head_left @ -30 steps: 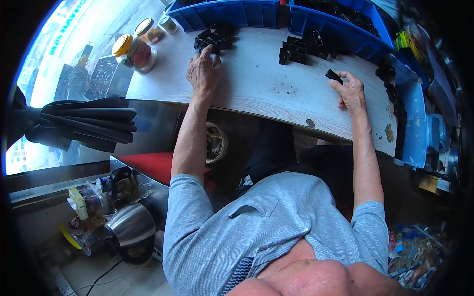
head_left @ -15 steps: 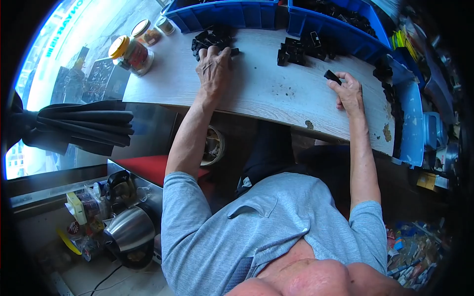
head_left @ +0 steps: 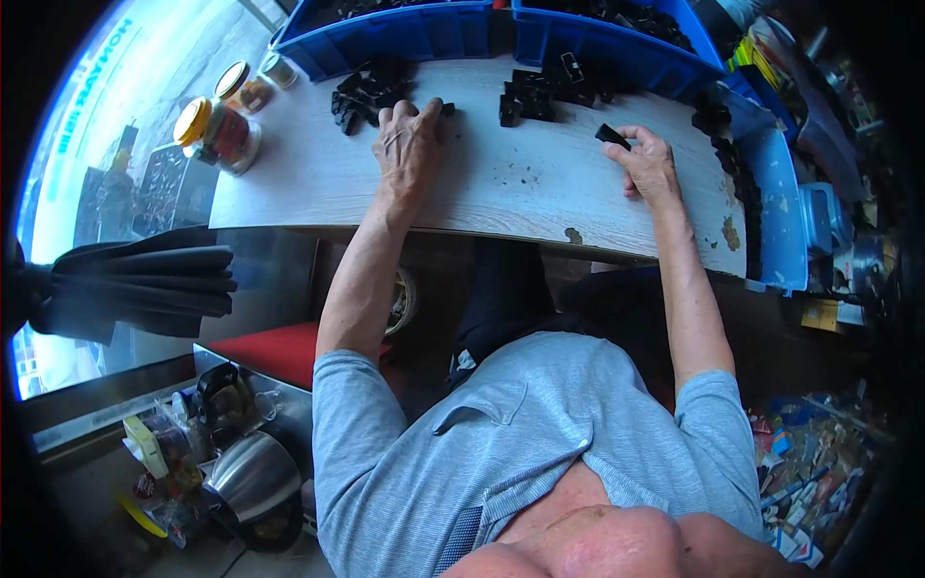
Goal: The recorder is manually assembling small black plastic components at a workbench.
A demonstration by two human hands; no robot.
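Observation:
My left hand (head_left: 408, 152) is palm down over the table, just right of a loose pile of small black plastic parts (head_left: 364, 91). A black plastic part (head_left: 447, 110) pokes out past its fingertips, mostly hidden by the hand, and the fingers are closed on it. On the right, my right hand (head_left: 647, 169) pinches another black plastic part (head_left: 612, 137) between thumb and fingers, a little above the tabletop (head_left: 462, 197). Between the hands, towards the back, lies a second pile of black parts (head_left: 535, 99).
Two blue bins (head_left: 385, 40) (head_left: 617, 48) filled with black parts line the back edge. Jars (head_left: 220, 135) stand at the left. A light blue tray (head_left: 782, 202) borders the table's right end. Below left are a kettle (head_left: 255, 472) and a dark curtain (head_left: 145, 284).
The whole view has shifted with my head. My left hand has drawn rightward from the left pile, the black part moving with it. My right hand still holds its part in nearly the same place.

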